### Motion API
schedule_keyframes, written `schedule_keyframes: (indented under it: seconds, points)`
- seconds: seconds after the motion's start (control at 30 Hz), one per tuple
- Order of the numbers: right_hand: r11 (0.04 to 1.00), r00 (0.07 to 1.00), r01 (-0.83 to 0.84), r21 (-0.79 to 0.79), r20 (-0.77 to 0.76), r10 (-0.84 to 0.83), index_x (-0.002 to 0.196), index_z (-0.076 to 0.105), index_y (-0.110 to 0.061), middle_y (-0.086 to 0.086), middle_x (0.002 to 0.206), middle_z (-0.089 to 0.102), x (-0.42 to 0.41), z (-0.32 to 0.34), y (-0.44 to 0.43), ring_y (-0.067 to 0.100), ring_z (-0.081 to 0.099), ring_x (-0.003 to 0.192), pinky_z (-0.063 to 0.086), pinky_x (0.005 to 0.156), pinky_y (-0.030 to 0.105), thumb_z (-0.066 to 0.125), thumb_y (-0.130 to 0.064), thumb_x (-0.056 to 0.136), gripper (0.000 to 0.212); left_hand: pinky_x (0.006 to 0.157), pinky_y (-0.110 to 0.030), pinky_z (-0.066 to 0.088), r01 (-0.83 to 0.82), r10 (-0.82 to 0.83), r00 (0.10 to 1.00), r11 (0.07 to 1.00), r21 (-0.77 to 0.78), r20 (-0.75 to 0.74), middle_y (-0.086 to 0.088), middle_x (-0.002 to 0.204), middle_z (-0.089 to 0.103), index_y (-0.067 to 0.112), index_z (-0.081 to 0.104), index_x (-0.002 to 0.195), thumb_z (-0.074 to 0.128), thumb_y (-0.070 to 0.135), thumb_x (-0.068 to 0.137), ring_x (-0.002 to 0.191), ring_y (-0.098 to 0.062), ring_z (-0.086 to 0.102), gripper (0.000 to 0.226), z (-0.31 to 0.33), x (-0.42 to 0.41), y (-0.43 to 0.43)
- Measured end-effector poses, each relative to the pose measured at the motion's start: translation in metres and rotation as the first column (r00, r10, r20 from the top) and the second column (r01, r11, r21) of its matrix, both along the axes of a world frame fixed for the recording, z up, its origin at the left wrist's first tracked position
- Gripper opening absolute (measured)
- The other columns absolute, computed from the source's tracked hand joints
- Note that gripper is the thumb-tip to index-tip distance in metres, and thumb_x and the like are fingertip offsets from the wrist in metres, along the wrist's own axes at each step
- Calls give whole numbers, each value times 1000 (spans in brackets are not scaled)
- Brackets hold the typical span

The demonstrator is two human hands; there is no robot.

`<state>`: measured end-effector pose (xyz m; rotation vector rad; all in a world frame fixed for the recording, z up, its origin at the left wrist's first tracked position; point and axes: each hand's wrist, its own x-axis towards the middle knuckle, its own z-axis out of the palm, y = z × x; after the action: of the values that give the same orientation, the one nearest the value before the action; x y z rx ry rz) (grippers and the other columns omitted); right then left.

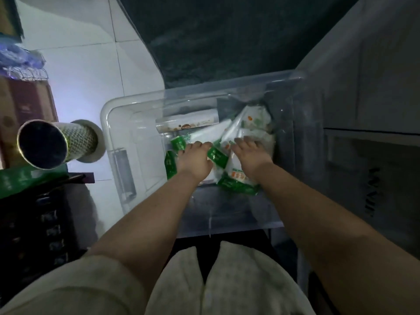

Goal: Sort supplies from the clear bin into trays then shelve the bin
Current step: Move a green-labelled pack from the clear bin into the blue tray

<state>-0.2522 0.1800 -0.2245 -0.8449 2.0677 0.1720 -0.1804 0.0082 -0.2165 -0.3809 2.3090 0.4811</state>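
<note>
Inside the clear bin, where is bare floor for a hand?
Bare floor runs inside the left wall of the clear bin, beside the green packets, and in a strip by the near wall. The middle and right are crowded: piled packets, a long box behind them.

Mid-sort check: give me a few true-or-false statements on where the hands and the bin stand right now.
1. The left hand and right hand are both inside the clear bin. True.
2. The bin is empty. False: green-and-white packets and a long box lie in it.
3. A mesh cylinder sits outside the bin, to its left. True.
4. A lid covers the bin. False: its top is open.
</note>
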Motion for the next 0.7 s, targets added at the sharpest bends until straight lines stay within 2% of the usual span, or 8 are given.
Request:
schedule_keyframes:
  seconds: [0.13, 0.2, 0.33, 0.43, 0.47, 0.53, 0.63, 0.7]
  points:
    - [977, 977, -211, 44, -33, 212, 150, -1, -25, 1, 160, -10, 5, -37, 3, 29, -11, 145, 4, 117, 51, 43, -9, 88, 78, 97, -46, 39, -93, 92, 996, 994, 55, 8, -8, 135, 51, 27, 44, 137, 57, 24, 84, 123, -32, 43, 55, -36, -8, -4]
    - [966, 963, -257, 43, -73, 259, 150, -2, -26, 1, 160, -10, 8, -46, 9, 29, -14, 144, -4, 116, 53, 43, -10, 87, 79, 97, -43, 43, -118, 120, 993, 986, 121, -11, -9, 134, 53, 25, 46, 137, 56, 19, 86, 121, -31, 47, 53, -49, -16, -4]
    - [948, 932, -317, 23, -176, 316, 149, 17, -24, 4, 155, 24, 5, -48, 21, 34, 11, 144, -1, 113, 58, 51, -19, 90, 69, 92, -34, 48, -221, 236, 972, 926, 306, -11, -10, 124, 60, 20, 52, 133, 53, 8, 88, 106, -26, 60, 47, -63, -34, 6]
    - [896, 836, -443, 8, -356, 417, 132, 52, -28, -5, 117, 62, 3, -39, 28, 27, 54, 118, 32, 110, 50, 56, -27, 86, 47, 85, -34, 52, -262, 282, 960, 884, 386, 6, -9, 110, 67, 20, 58, 124, 49, 3, 86, 95, -25, 64, 43, -70, -49, 19]
    - [878, 801, -479, 4, -408, 438, 122, 62, -30, -8, 103, 67, 2, -35, 28, 23, 62, 105, 41, 105, 46, 57, -29, 82, 40, 80, -34, 54, -308, 327, 945, 858, 411, 26, -7, 103, 69, 21, 60, 118, 49, 2, 84, 89, -24, 66, 40, -71, -54, 24]
    - [869, 782, -494, -35, -454, 427, 101, 71, -31, -8, 89, 67, 0, -30, 29, 22, 64, 89, 39, 96, 42, 57, -29, 76, 29, 72, -29, 53, -397, 406, 911, 812, 428, 77, -2, 96, 69, 24, 61, 112, 56, 5, 81, 84, -21, 66, 37, -75, -63, 32]
    - [874, 784, -477, -91, -493, 376, 77, 71, -27, -4, 82, 65, -8, -19, 34, 24, 57, 85, 32, 86, 39, 55, -27, 75, 17, 64, -21, 41, -388, 387, 917, 822, 417, 91, 2, 94, 67, 21, 61, 110, 65, 18, 80, 80, -17, 62, 31, -79, -71, 42]
    - [882, 782, -451, -136, -537, 317, 71, 70, -26, -4, 81, 65, -11, -11, 39, 24, 62, 81, 31, 84, 37, 48, -24, 77, 23, 55, -18, 34, -418, 422, 903, 819, 393, 81, 4, 84, 62, 21, 62, 100, 68, 25, 82, 69, -12, 55, 19, -80, -76, 49]
